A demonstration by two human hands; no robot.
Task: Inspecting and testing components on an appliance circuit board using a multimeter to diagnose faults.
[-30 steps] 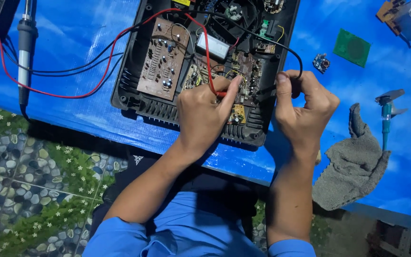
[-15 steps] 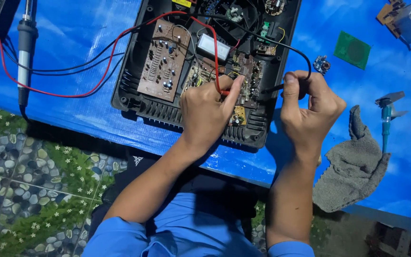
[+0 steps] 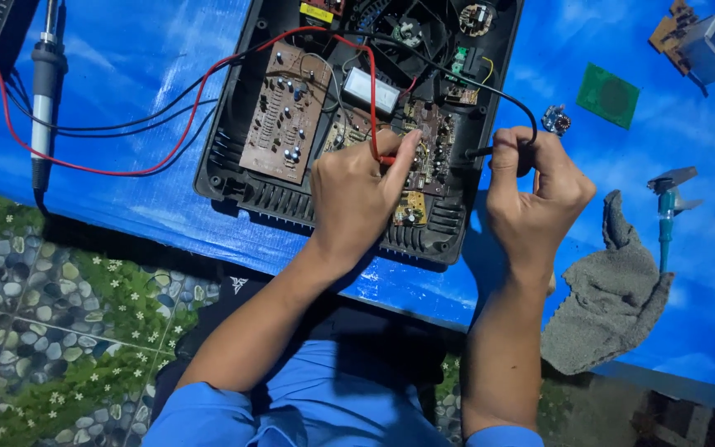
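Both hands are closed in pinch grips over the open black plastic appliance casing (image 3: 233, 178); the left hand (image 3: 357, 194) has fingers curled and thumb and forefinger pressed together on the red probe (image 3: 386, 160), whose tip rests against the small brown populated circuit board (image 3: 428, 153) inside the casing; the right hand (image 3: 531, 194) is closed at the casing's right edge, thumb and forefinger pinching the black probe (image 3: 482, 151), which points left towards the same board; whether its tip makes contact cannot be told.

Handling, by judgement: both probes are light, stiff and slim, best gripped on the insulated barrel just behind the tip, as now; the red lead (image 3: 109, 170) and black lead (image 3: 457, 76) are limp and may drag across parts. The board looks fragile, its components crowded and exposed; only light pressure is advisable. The casing appears rigid and fairly heavy, and lies flat on the blue plastic-covered desk (image 3: 159, 50), near its front edge.

Within the casing, a larger brown circuit board (image 3: 279, 116) lies to the left of the probed one; a pale rectangular component (image 3: 370, 88) sits between them.

Further out: a grey crumpled cloth (image 3: 614, 290) lies just right of the right hand; a green-handled tool (image 3: 668, 219) sits beyond it; a green square board (image 3: 610, 93) and a small round component (image 3: 556, 121) lie above; a grey-handled soldering iron (image 3: 43, 91) rests well to the left.
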